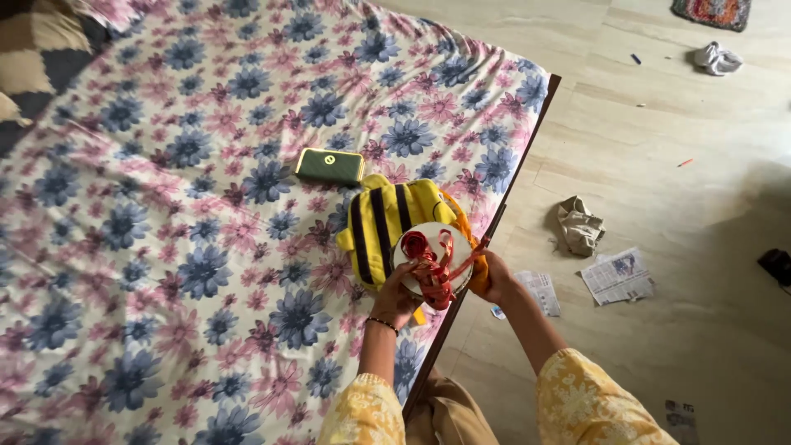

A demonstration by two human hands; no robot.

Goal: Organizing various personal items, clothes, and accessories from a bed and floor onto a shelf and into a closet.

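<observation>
My left hand [394, 298] cups the white round object [430, 257] from below, fingers curled against its underside. My right hand [492, 276] grips its right edge, fingers closed on a strand of the red ribbon [434, 272] bunched on top. The object is held over the bed edge, touching a yellow bee-striped bag [387, 222]. A green case [329, 166] lies nearby on the floral bedsheet [165, 247].

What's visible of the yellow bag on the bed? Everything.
The yellow bag looks soft, plush-like, with black stripes, like a bee. It lies flat near the edge of the floral bedsheet, just below a green pouch. A white round piece wound with red ribbon overlaps its lower right, held by the left hand and right hand.
</observation>
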